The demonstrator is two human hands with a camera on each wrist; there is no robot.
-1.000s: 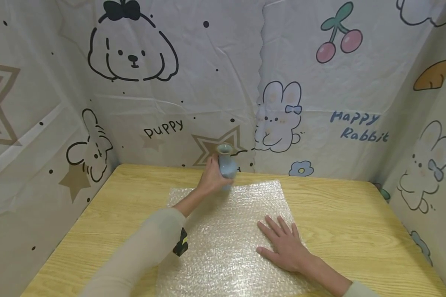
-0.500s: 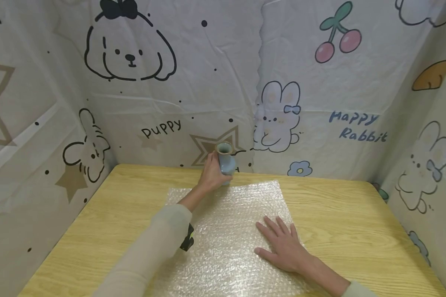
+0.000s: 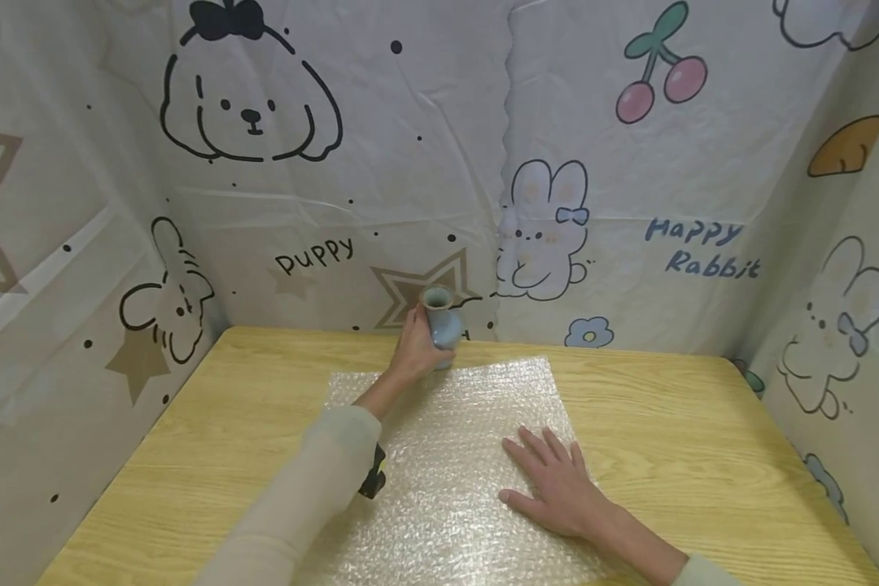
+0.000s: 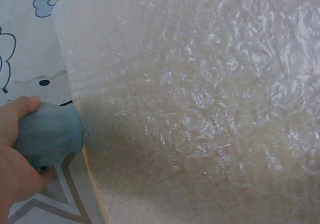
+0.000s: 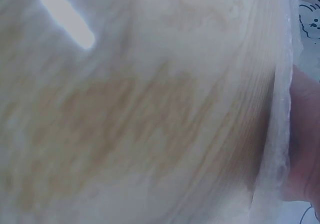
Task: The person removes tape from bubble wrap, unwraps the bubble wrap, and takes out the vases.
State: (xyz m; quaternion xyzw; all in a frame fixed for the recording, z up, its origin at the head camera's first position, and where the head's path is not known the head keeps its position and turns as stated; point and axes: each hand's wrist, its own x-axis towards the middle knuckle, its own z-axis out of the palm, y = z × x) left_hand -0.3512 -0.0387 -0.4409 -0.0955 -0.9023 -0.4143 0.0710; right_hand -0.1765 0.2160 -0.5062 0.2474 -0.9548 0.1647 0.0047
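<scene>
A light blue vase (image 3: 447,327) with a brown-rimmed mouth is at the far edge of a sheet of bubble wrap (image 3: 447,456). My left hand (image 3: 413,350) grips the vase from its left side, thumb and fingers around its body. In the left wrist view the vase (image 4: 50,134) lies between the thumb and fingers of the left hand (image 4: 17,154), its base end beside the wrap's edge. On the right part of the wrap, my right hand (image 3: 557,488) rests palm down with fingers spread. Only part of the right hand (image 5: 304,134) shows behind the wrap's edge in the right wrist view.
The bubble wrap lies on a yellow wood-grain table (image 3: 674,439). Whitish cloth (image 3: 410,163) printed with cartoon animals hangs behind the table and at both sides. A black piece with a yellow mark (image 3: 373,474) shows beside the left sleeve, over the wrap.
The vase's mouth has tipped slightly toward me, still in the left hand. My left forearm has shifted a little to the right. The right hand stays put on the wrap.
</scene>
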